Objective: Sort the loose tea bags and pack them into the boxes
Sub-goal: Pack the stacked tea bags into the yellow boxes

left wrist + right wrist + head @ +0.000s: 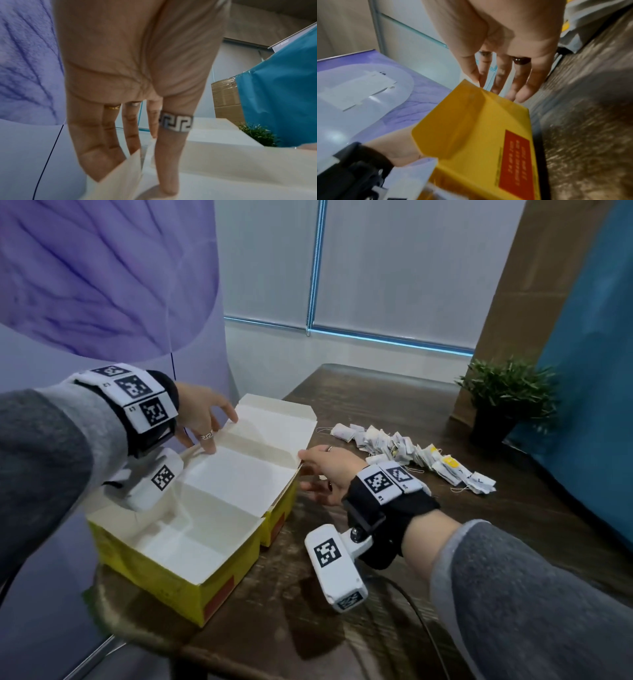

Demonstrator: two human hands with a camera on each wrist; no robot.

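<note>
A dark wooden table (394, 405), its grain streaked and worn, carries two yellow boxes (178, 573) with red labels, standing side by side near its left edge, their white-lined lids open. To the right, well apart from the boxes, a heap of loose tea bags (411, 451) stretches in a ragged line across the tabletop, strings trailing, a few with yellow tags. At the far right corner a small green plant in a black pot (496, 419) stands upright. A dark cable (421, 621) runs along the near edge of the table.
</note>
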